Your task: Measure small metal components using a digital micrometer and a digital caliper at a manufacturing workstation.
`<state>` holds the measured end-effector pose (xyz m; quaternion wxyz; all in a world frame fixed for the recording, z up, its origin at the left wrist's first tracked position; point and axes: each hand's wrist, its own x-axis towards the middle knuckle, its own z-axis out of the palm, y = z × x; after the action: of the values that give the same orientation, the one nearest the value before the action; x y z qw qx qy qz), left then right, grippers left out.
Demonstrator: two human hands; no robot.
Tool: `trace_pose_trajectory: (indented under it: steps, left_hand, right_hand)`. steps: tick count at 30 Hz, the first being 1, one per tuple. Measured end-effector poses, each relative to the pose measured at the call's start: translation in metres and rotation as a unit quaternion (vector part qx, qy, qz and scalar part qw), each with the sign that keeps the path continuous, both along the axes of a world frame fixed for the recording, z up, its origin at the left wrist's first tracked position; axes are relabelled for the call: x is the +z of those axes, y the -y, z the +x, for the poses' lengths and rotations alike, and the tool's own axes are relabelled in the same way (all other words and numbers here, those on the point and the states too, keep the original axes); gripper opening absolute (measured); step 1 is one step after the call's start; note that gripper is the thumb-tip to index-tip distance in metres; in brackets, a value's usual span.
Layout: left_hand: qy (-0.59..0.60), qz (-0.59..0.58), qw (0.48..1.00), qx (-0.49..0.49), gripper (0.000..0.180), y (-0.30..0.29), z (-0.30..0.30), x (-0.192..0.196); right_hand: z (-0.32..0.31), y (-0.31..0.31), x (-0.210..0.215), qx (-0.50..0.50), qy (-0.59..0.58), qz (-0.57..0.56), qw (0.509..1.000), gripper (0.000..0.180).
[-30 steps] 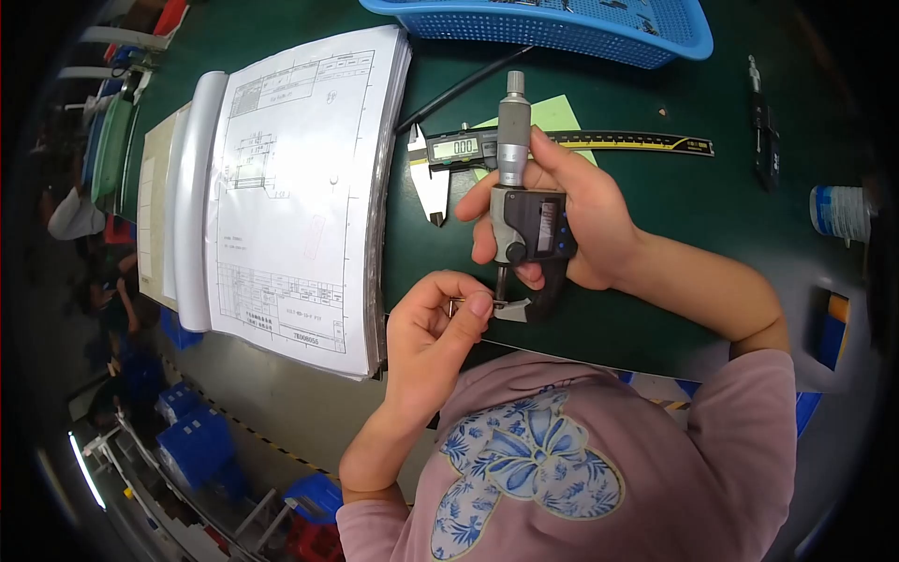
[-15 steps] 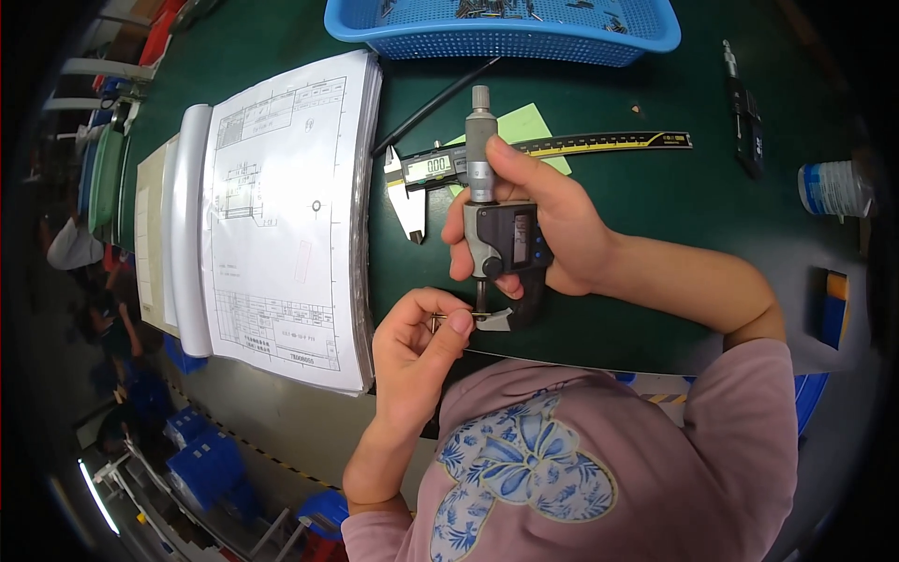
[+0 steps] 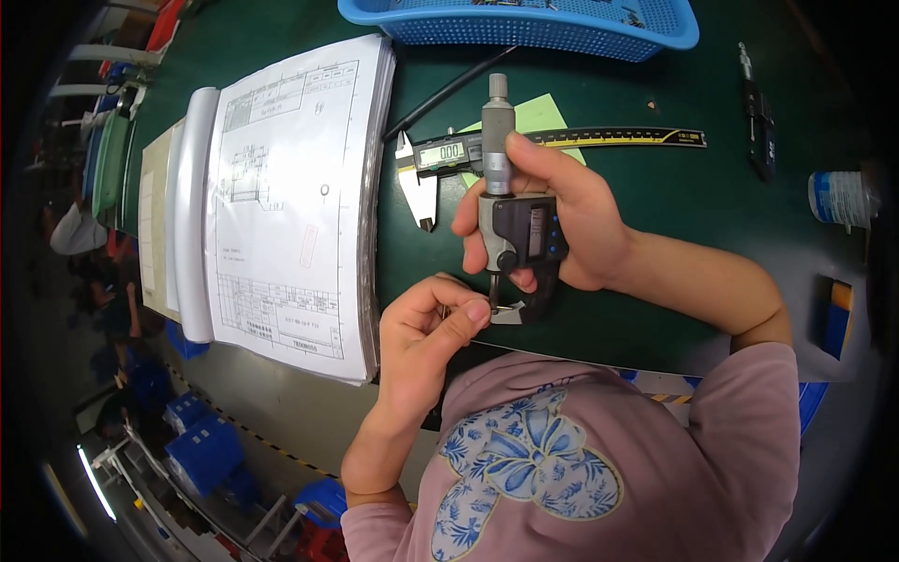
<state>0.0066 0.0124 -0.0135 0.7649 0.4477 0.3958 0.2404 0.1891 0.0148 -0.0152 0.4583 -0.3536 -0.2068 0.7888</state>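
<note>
One blue basket (image 3: 524,28) at the far edge holds small parts too blurred to count, while near the front the right hand (image 3: 562,220) grips one digital micrometer (image 3: 515,234) and the left hand (image 3: 426,328) pinches a tiny part, barely visible, at its anvil, one caliper (image 3: 449,155) beyond.

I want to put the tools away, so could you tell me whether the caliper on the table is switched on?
On. The digital caliper lying on the green table shows dark digits on its lit display.

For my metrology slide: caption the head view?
Right hand holds a digital micrometer; left hand steadies a small part.
</note>
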Motion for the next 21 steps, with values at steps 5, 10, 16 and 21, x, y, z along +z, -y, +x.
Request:
trace_pose_trajectory:
  steps: [5, 10, 16, 21]
  left_hand:
    - [-0.004, -0.008, 1.000, -0.006, 0.005, -0.001, 0.000, 0.000]
    - [-0.007, -0.004, 1.000, -0.009, 0.006, -0.002, 0.002, 0.004]
    - [-0.048, -0.026, 0.998, -0.034, 0.007, -0.020, 0.000, 0.022]
    - [-0.081, 0.084, 0.993, 0.002, 0.009, -0.075, 0.040, 0.067]
  right_hand:
    - [0.000, -0.001, -0.006, 0.008, -0.015, 0.004, 1.000, 0.060]
    - [0.001, 0.000, -0.004, 0.020, -0.009, 0.001, 1.000, 0.062]
    - [0.005, -0.003, -0.005, 0.003, -0.088, -0.035, 0.995, 0.065]
    - [0.010, -0.004, -0.006, -0.043, -0.150, -0.077, 0.985, 0.063]
